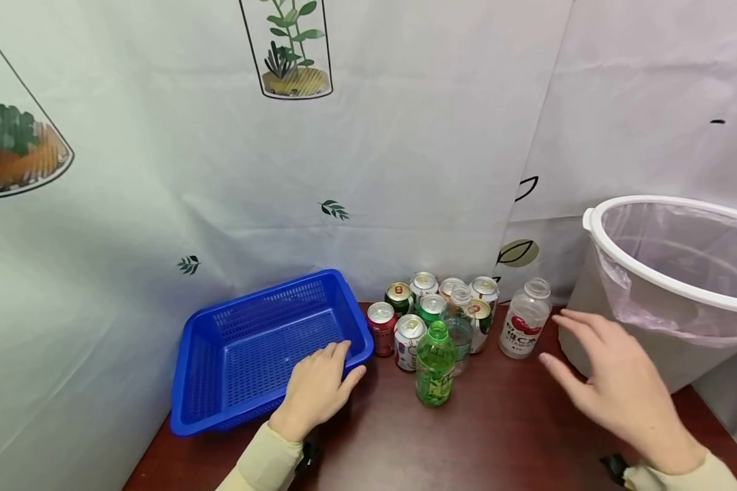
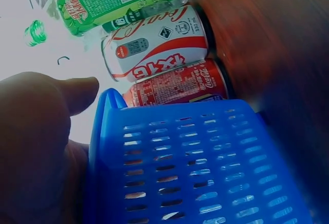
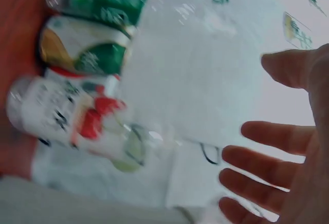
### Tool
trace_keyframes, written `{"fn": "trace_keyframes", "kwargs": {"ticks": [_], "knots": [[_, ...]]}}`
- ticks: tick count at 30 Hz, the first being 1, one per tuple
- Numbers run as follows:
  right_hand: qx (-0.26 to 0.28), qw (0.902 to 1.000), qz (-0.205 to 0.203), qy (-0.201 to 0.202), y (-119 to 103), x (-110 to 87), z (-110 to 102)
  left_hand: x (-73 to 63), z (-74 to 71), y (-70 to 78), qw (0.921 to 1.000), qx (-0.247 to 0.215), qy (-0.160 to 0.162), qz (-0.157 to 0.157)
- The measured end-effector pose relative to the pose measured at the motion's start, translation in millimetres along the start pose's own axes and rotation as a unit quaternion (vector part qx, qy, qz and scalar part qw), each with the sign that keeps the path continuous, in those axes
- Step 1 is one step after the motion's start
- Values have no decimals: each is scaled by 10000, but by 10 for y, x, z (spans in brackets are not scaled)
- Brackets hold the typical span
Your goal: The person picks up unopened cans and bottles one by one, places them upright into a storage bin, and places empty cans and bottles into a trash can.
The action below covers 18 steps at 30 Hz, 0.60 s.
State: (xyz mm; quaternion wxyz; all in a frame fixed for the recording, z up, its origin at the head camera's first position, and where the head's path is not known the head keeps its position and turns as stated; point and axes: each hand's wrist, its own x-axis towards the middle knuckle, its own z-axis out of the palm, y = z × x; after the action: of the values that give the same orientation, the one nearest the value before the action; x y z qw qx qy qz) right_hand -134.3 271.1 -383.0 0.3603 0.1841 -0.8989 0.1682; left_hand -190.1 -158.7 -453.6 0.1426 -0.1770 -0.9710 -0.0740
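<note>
My left hand (image 1: pixel 316 389) rests at the front right corner of a blue perforated plastic basket (image 1: pixel 181 382), thumb spread outside the rim. In the left wrist view, the thumb stands off the basket's side (image 2: pixel 190 152). To the right, my right hand (image 1: pixel 620 389) hovers with fingers spread and holds nothing. Nearest to it stands a clear plastic bottle (image 1: pixel 522 331) with a red-fruit label, upright and apart from the fingers. A green plastic bottle (image 1: pixel 435 368) stands upright between the hands, in front of a clear bottle (image 1: pixel 460 334).
Several drink cans, including a red can (image 1: pixel 382 331) and a white-and-red can (image 1: pixel 408 344), stand grouped by the back wall. On the right is a large grey bin (image 1: pixel 635 348) with a white rim and pink liner. Everything stands near a dark red tabletop (image 1: pixel 467 443).
</note>
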Motion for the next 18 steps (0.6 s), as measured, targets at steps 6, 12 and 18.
{"fn": "trace_keyframes", "kwargs": {"ticks": [6,12,18], "knots": [[24,9935,-306,1100,79,182,-338,14,9,-20,9996,180,37,192],[-36,9779,-452,2039,247,316,-563,29,15,-22,9996,94,137,239],[255,9708,-281,2369,541,328,-609,14,32,-30,9994,51,196,281]]}}
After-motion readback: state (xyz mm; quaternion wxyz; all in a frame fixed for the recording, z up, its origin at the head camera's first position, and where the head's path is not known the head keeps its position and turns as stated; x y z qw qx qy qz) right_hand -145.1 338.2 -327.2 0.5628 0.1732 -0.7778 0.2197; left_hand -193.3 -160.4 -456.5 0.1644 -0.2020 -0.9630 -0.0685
